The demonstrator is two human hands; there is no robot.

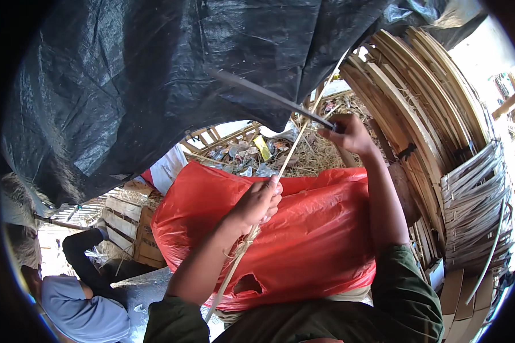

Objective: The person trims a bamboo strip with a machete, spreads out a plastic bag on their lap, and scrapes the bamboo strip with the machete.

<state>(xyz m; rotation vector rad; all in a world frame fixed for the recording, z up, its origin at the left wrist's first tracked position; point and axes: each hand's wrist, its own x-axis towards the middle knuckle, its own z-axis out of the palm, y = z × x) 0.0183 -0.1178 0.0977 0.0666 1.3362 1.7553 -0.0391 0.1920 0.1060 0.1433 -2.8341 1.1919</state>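
My left hand [260,200] is closed around a long, thin, pale strip [292,151] that looks like split bamboo or cane. It slants from low beside my left forearm up past the edge of the dark tarp. Frayed fibres [243,247] hang from it just below that hand. Up and to the right, my right hand [349,134] grips a long-bladed knife [269,96], its handle mostly hidden in the fist. The blade points up and left, blurred toward its tip, and crosses the strip in view; whether they touch I cannot tell. A red plastic sheet [320,228] with a torn hole covers my lap.
A dark tarp [137,74] hangs overhead and in front. Stacked wooden slats [418,103] and a bundle of pale strips [478,200] stand at right. Litter and straw [257,151] cover the ground ahead. Another person [86,306] sits at lower left near a wooden crate [134,223].
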